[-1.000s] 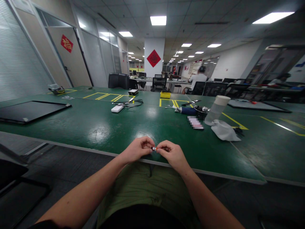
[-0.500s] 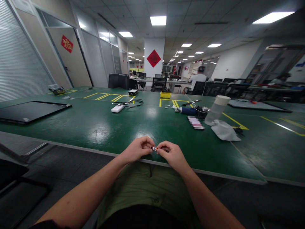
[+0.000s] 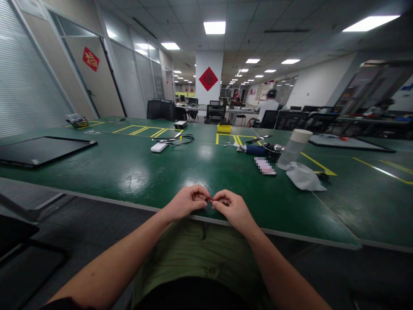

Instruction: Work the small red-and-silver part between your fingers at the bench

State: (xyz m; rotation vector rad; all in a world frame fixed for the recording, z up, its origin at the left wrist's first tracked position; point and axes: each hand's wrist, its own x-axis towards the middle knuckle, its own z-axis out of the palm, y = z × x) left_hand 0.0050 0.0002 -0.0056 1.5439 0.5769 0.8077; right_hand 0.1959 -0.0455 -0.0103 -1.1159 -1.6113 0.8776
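Between my fingertips is a small orange-and-dark object [image 3: 210,200], too tiny for me to tell its kind. My left hand [image 3: 191,200] pinches its left end between thumb and fingers. On the other side, my right hand [image 3: 231,207] pinches the right end the same way. Both hands are close to the front edge of the green table [image 3: 180,170], low over its surface. The fingers cover most of the small object.
A white power bank [image 3: 159,147] with a black cable lies ahead. Rightward are a phone [image 3: 265,165], a translucent bottle [image 3: 294,148], a white bag [image 3: 305,176] and a metal bowl [image 3: 273,150]. A dark flat panel [image 3: 45,150] lies left. A person [image 3: 268,105] sits farther back.
The small object has turned between my fingers: its bright silvery face now looks darker, with more orange showing. Both hands stay in nearly the same place.
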